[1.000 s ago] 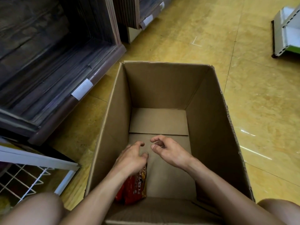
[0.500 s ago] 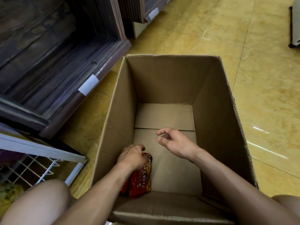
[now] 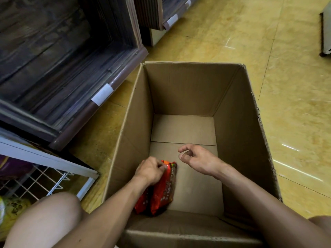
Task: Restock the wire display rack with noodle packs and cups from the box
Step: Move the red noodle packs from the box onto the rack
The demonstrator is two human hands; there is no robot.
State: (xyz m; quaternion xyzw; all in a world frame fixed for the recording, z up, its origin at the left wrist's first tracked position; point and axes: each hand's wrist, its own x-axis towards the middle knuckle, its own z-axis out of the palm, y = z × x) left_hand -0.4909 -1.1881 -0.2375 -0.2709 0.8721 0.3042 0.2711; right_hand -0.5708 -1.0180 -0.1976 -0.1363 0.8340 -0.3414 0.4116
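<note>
Although the wire display rack point(image 3: 46, 181) stood close by at the lower left, just beyond a knee point(image 3: 53, 212), nothing from the box point(image 3: 130, 140) was yet seen on its way to it. Against the near-left wall of the box, the left hand point(image 3: 150, 170) was curled round the top edge of the red noodle packs point(image 3: 162, 190), which stood on end on the cardboard floor; two appeared to be pinched together. A grip on the thin upper edge alone was judged weak: the outer pack could be shed during the lift, or a wrapper crumpled. Further right, the right hand point(image 3: 198, 158) was held above the floor of the box with fingers loosely curled and nothing in it, so no support was given from that side. The tall near wall could also be caught by the packs when drawn out.
</note>
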